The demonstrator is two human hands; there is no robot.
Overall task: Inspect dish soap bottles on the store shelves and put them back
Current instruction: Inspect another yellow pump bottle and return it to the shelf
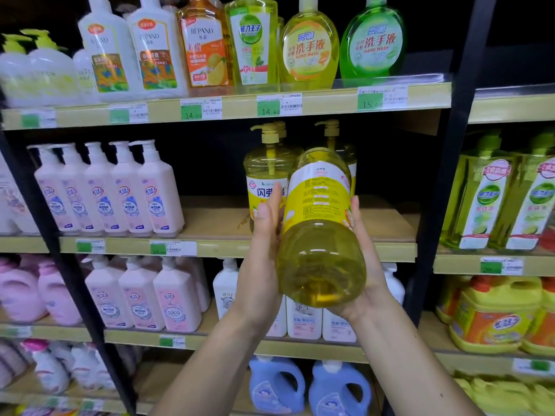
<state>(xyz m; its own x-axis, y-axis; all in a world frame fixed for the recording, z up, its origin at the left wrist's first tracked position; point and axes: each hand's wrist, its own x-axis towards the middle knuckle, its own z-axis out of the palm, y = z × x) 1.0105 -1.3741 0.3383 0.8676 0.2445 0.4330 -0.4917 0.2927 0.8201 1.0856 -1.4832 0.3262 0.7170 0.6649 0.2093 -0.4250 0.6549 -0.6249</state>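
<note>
In the head view we hold a large yellow dish soap bottle (319, 229) in front of the middle shelf (237, 249), tilted so its base faces us and its top points toward the shelves. Our left hand (262, 259) presses its side with fingers laid nearly straight along it; our right hand (365, 265) cradles the other side, fingers wrapped round the back in a grip. The bottle's yellow and white back label carries fine print we cannot read. Just behind it, matching pump bottles (265, 178) stand on the shelf. To the left stand pink bottles (111, 187) marked "WOSH". On the top shelf are white bottles (153, 46) reading "REPAND", and a yellow bottle (309, 46) and a green bottle (374, 40) marked "HAND WASH". Price tags (268, 106) below read 14.80.
</note>
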